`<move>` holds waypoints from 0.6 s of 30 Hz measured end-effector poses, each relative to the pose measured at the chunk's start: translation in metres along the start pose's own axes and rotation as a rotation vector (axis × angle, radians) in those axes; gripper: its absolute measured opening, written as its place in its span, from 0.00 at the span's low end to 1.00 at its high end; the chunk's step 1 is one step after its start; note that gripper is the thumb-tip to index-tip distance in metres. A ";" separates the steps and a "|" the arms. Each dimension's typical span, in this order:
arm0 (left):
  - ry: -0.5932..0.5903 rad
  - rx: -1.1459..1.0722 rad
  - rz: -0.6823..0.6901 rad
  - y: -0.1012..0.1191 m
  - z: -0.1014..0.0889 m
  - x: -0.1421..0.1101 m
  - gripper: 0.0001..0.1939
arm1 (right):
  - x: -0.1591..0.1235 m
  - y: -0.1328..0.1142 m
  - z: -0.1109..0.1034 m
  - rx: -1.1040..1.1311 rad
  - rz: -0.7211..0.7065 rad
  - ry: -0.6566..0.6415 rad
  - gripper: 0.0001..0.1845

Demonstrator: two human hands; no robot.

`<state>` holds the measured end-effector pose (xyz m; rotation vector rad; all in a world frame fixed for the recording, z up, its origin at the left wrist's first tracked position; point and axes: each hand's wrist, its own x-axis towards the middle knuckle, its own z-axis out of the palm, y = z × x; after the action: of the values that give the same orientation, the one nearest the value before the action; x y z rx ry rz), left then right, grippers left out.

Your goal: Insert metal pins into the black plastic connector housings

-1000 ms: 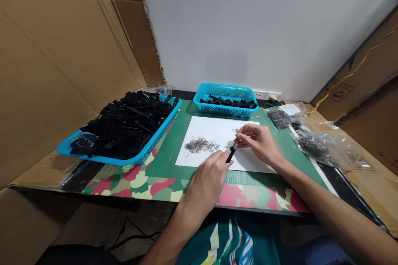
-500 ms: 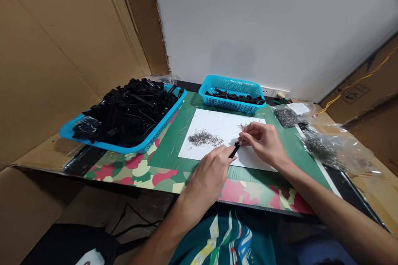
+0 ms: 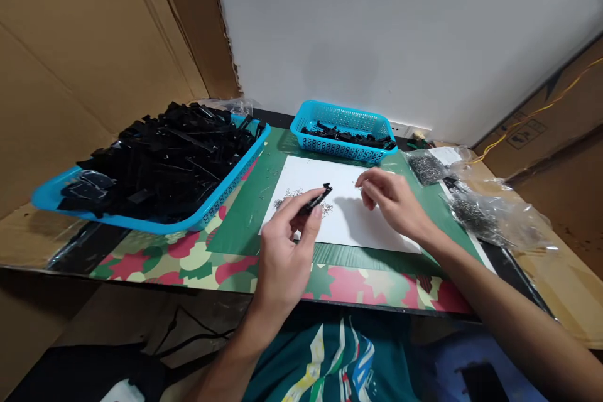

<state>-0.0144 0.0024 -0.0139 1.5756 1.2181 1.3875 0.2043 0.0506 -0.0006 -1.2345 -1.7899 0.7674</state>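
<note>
My left hand (image 3: 287, 239) is closed on a slim black plastic piece (image 3: 316, 201), gripped between thumb and fingers and tilted up above the white sheet (image 3: 348, 226). Behind these fingers lies a pile of tiny wire pieces (image 3: 326, 208), partly covered by the hand. My right hand (image 3: 384, 195) hovers over the right part of the sheet, apart from the black piece. Its fingers are curled together, and whatever they pinch cannot be made out. A few more wire bits (image 3: 357, 184) show beside its fingertips.
A large blue basket (image 3: 188, 224) heaped with black pieces (image 3: 174, 157) stands at left. A smaller blue basket (image 3: 343, 149) with similar pieces is at the back. Clear bags of wire pieces (image 3: 475, 213) lie at right. Cardboard (image 3: 85, 63) walls the left side.
My left hand has turned palm-up and drawn left, lifting the black piece. My right hand has come away from it; the thin metal tool seen in its fingers earlier no longer shows.
</note>
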 end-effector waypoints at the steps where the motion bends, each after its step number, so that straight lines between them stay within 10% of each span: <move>1: 0.018 -0.035 -0.042 0.000 -0.003 0.000 0.14 | 0.001 -0.002 0.002 -0.088 -0.016 -0.087 0.11; 18: -0.042 -0.083 -0.110 -0.011 -0.008 -0.003 0.13 | 0.006 0.001 0.038 -0.342 0.003 -0.252 0.07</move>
<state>-0.0247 0.0022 -0.0235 1.4515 1.1890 1.3114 0.1699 0.0550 -0.0181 -1.4077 -2.1942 0.6587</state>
